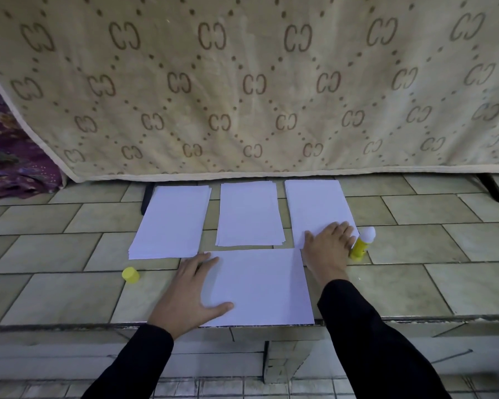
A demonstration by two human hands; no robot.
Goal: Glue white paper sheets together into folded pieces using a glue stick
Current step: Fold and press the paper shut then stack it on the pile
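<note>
The paper sheet (260,286) lies flat at the near edge of the tiled counter (69,292). The left hand (190,292) presses open on it, likely to keep it from sliding. The right hand (327,246) rests flat on the right pile (314,203), just beside the open glue stick (363,244). Its yellow cap (130,275) sits apart.

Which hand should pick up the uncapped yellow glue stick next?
Right: the right hand lies beside the yellow glue stick, while the left hand steadies the near white paper sheet.
</note>
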